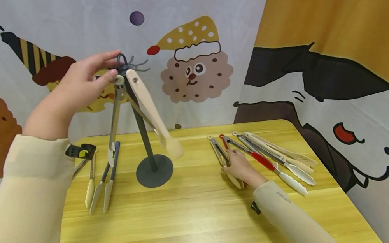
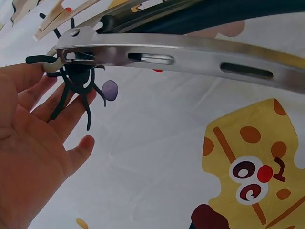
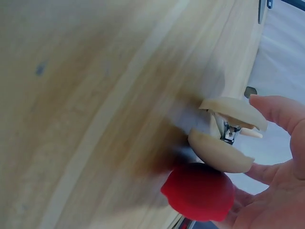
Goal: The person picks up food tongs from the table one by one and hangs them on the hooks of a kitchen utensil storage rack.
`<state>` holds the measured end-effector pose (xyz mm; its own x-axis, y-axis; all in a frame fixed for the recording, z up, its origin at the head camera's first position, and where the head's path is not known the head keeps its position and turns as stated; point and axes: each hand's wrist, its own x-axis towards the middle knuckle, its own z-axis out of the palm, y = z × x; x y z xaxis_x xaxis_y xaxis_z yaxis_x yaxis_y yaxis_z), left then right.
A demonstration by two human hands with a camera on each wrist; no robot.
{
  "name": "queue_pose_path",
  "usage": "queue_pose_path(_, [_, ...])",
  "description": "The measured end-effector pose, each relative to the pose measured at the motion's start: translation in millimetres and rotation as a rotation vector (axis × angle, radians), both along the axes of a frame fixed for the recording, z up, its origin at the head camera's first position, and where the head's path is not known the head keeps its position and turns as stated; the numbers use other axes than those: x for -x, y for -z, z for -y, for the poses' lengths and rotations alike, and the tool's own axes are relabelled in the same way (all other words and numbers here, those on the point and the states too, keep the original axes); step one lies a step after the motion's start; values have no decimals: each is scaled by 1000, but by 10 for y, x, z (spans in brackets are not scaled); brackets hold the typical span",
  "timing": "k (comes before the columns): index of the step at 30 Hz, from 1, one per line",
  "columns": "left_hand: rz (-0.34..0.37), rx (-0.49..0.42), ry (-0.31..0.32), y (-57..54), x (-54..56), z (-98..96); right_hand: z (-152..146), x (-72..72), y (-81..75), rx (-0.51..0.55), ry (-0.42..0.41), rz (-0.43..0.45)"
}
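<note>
In the head view my left hand [image 1: 91,76] is raised at the top of a dark hook stand [image 1: 143,134]. Metal tongs [image 2: 186,57] hang there by their ring on one hook, and in the left wrist view my thumb touches that ring. The other fingers spread loosely behind the hooks. Cream-coloured tongs [image 1: 148,104] hang beside them. At the right of the table my right hand [image 1: 239,166] grips metal tongs with beige tips [image 3: 221,150], thumb on one side and fingers on the other. Red-tipped tongs [image 3: 200,193] lie against those fingers.
Several more tongs lie fanned out on the right, among them white-tipped tongs [image 1: 293,182] and cream slotted tongs [image 1: 300,156]. Blue-grey tongs [image 1: 109,184] and cream-tipped tongs [image 1: 90,190] lie left of the round stand base [image 1: 155,176]. A printed curtain [image 1: 241,23] hangs behind the wooden table [image 1: 190,223].
</note>
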<state>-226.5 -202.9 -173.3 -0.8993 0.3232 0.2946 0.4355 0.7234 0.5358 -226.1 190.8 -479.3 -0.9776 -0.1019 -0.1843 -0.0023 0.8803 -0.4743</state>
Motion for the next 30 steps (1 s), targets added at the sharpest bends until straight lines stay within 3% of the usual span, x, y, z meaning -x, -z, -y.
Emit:
queue_pose_path(7, [28,-32,18,-14,-5,-40,-4,-7,27,-2,45,61])
queue_pose_path(17, [9,-60,-6,12,-19,-66,14,3,42,-31,90,29])
queue_pose_path(30, [-27,17,-69,37,-26,-98,98,42,23,-176,11,-57])
